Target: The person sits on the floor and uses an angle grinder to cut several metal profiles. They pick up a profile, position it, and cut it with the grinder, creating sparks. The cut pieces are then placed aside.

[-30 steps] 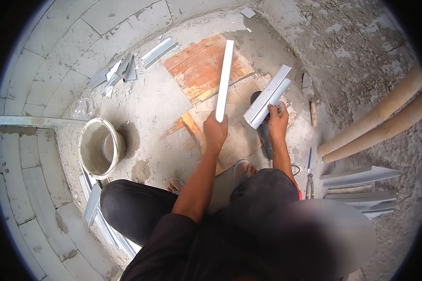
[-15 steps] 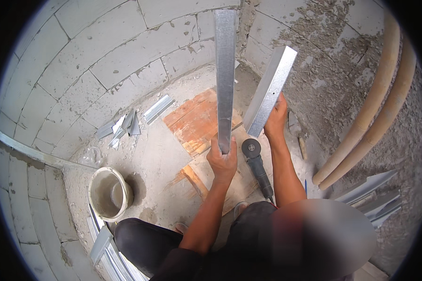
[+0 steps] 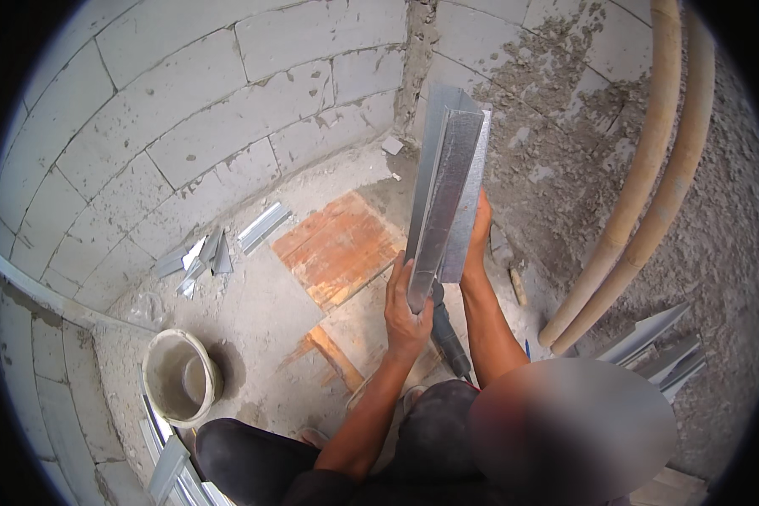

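— Left hand we see clasped round the lower end of a metal channel; the right hand grips a second metal channel, its palm hidden behind the strips.

— We cannot make out the dark power tool below them; arms cover most of it.

— Around us: a bucket on the floor, an orange board, metal offcuts by the block wall, two poles leaning right.

— Both channels are grey, shiny, held upright together.
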Motion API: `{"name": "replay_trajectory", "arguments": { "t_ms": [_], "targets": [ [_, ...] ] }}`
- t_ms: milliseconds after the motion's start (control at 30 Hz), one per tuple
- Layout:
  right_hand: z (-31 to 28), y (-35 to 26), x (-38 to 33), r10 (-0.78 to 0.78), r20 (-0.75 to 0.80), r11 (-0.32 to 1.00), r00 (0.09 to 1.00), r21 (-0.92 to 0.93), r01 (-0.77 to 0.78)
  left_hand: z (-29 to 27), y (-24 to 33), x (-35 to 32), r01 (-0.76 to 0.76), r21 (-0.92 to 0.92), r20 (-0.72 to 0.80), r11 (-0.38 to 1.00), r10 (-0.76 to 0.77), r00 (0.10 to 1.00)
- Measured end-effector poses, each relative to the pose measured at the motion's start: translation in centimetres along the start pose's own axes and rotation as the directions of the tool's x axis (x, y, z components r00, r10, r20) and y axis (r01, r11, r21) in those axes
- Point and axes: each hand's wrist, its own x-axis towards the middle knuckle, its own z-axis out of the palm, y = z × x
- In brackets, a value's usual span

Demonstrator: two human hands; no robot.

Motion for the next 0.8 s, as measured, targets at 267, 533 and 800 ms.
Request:
{"name": "replay_trajectory", "arguments": {
  "t_ms": [267,533,800],
  "targets": [
    [-0.1,0.5,0.9,-0.037,-0.073,0.986,0.997,-0.166,0.025,0.1,0.0,-0.2,0.083,-0.010,0.042,0.997,-0.082,0.996],
    [-1.1,4.3,1.7,-0.031,-0.055,0.980,0.998,-0.196,0.019,-0.5,-0.1,-0.1,0.220,0.013,0.099,0.975,-0.221,0.970],
    [-2.1,12.4,-1.6,0.373,-0.153,0.898,0.915,-0.188,-0.398,-3.0,-2.9,-1.0,0.258,0.067,0.251,0.964,-0.266,0.930]
  ]
}}
